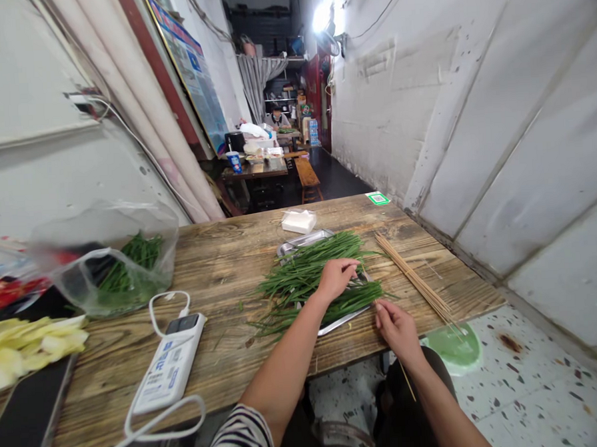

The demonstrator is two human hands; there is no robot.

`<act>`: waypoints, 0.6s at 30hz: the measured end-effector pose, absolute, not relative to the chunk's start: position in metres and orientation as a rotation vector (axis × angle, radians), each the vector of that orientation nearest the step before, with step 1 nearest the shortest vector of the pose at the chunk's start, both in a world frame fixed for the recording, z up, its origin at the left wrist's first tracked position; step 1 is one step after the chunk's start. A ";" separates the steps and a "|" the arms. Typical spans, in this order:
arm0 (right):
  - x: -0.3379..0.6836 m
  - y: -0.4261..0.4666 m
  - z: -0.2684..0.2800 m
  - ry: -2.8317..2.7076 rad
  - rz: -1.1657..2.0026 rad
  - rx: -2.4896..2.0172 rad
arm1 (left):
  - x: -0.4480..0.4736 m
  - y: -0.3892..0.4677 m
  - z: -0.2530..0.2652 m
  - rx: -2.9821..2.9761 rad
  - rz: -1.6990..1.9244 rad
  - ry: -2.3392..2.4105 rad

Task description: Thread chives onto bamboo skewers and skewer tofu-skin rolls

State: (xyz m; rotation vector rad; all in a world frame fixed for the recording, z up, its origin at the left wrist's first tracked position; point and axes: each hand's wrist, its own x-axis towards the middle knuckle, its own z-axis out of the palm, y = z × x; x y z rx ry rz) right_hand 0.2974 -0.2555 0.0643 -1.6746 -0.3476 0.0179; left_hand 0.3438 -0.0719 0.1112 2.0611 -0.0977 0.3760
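Observation:
Long green chives (301,270) lie in two bunches across a metal tray (341,323). My left hand (337,277) is over the tray between the bunches, thumb and fingers pinched together; what they hold, if anything, is too small to make out. At the tray's near right corner, my right hand (397,328) is closed around a thin bamboo skewer (407,381), whose lower end sticks out below the palm over the lap. The fingertips of that hand are beside the ends of the nearer bunch. To the right lies a pile of bamboo skewers (416,281).
A white box (299,221) stands behind the tray. On the left are a power bank (171,370) with a white cable, a phone (33,411), yellow-white leaves (32,347) and a plastic bag (155,271) of greens. A person (277,118) sits far back.

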 end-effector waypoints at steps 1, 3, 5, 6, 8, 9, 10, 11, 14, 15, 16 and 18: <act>0.297 -0.256 0.064 -0.347 0.021 -1.671 | 0.344 -0.072 0.111 2.062 0.380 -0.100; 0.297 -0.256 0.063 -0.349 0.017 -1.670 | 0.343 -0.072 0.112 2.064 0.387 -0.107; 0.297 -0.256 0.063 -0.354 0.012 -1.682 | 0.343 -0.071 0.112 2.069 0.391 -0.117; 0.297 -0.257 0.063 -0.357 0.012 -1.688 | 0.343 -0.071 0.112 2.071 0.391 -0.122; 0.297 -0.257 0.063 -0.358 0.018 -1.695 | 0.343 -0.071 0.111 2.075 0.392 -0.137; 0.297 -0.257 0.062 -0.357 0.021 -1.694 | 0.343 -0.070 0.111 2.075 0.393 -0.145; 0.297 -0.257 0.062 -0.354 0.022 -1.693 | 0.343 -0.070 0.111 2.075 0.393 -0.154; 0.298 -0.257 0.061 -0.351 0.021 -1.691 | 0.343 -0.070 0.111 2.073 0.394 -0.162; 0.298 -0.257 0.059 -0.346 0.016 -1.691 | 0.343 -0.068 0.110 2.067 0.380 -0.176; 0.297 -0.257 0.059 -0.345 0.012 -1.692 | 0.343 -0.068 0.110 2.066 0.370 -0.186; 0.297 -0.257 0.060 -0.343 0.008 -1.693 | 0.343 -0.067 0.109 2.066 0.359 -0.205; 0.296 -0.257 0.061 -0.334 -0.007 -1.695 | 0.343 -0.067 0.109 2.069 0.334 -0.271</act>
